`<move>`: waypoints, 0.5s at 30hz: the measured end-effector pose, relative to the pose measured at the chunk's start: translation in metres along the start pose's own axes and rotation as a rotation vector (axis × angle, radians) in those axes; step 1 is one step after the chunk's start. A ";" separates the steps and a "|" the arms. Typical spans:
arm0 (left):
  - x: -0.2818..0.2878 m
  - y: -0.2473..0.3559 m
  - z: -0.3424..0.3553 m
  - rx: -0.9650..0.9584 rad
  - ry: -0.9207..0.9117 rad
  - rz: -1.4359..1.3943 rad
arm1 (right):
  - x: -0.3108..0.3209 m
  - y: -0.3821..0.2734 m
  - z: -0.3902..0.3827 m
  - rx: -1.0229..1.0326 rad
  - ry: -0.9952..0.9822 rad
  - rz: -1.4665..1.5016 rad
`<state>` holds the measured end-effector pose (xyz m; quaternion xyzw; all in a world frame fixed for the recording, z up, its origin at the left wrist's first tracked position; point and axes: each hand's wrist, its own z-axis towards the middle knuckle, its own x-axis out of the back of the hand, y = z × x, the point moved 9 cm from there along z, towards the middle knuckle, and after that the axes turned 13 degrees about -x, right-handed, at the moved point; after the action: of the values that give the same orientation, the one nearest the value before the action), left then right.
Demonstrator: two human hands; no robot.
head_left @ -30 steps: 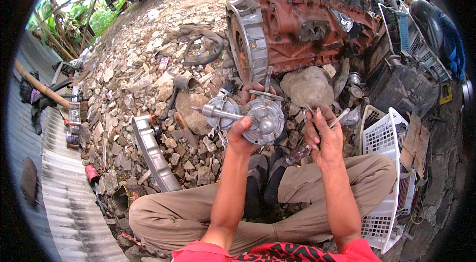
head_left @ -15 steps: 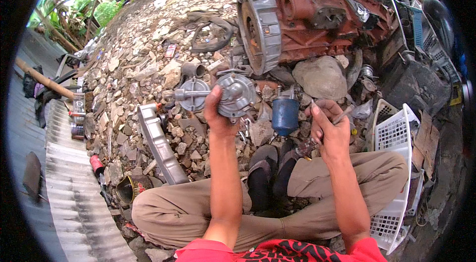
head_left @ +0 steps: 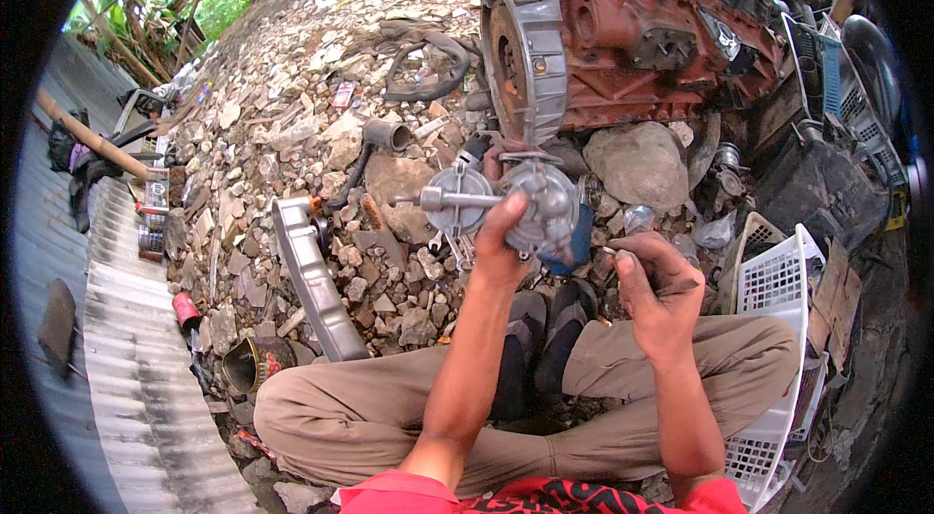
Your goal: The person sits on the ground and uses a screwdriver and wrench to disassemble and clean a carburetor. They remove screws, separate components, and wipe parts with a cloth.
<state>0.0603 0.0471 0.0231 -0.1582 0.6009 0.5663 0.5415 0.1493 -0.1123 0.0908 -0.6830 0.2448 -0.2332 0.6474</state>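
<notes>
My left hand (head_left: 504, 247) is closed around a grey metal housing (head_left: 545, 208), a two-lobed casting that looks like a filter head or pump, held up over the stones. Its smaller round end (head_left: 457, 203) points left, with a short stem on it; the larger end is blurred. Behind it, partly covered, is a blue canister (head_left: 576, 249). To the right, my right hand (head_left: 664, 290) is closed, thumb against forefinger. A small pale tip shows at the pinch and something dark lies in the palm; what it is I cannot make out.
A red-brown engine block (head_left: 642, 47) with a grey bell housing (head_left: 530, 52) stands ahead. A big stone (head_left: 637, 164) lies before it. A silver metal cover (head_left: 316, 281) lies left, a white plastic basket (head_left: 778, 281) right. Spanners (head_left: 452, 247) and a black hose (head_left: 438, 71) lie on rubble.
My left hand has moved the metal housing right and slightly down, so it now hides much of the blue canister. My right hand is slightly lower, and the thin handle it showed is less visible.
</notes>
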 end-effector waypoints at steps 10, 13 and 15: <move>0.008 0.008 0.012 -0.001 -0.113 0.067 | 0.015 0.042 0.022 -0.113 0.104 0.019; 0.051 0.024 0.018 -0.005 0.092 0.238 | 0.006 0.052 0.028 -0.133 0.094 -0.016; 0.084 0.039 0.024 -0.071 0.245 0.326 | -0.004 0.066 0.036 -0.166 0.067 -0.018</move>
<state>0.0103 0.1148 -0.0211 -0.1456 0.6596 0.6438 0.3596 0.1668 -0.0850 0.0225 -0.7282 0.2788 -0.2407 0.5779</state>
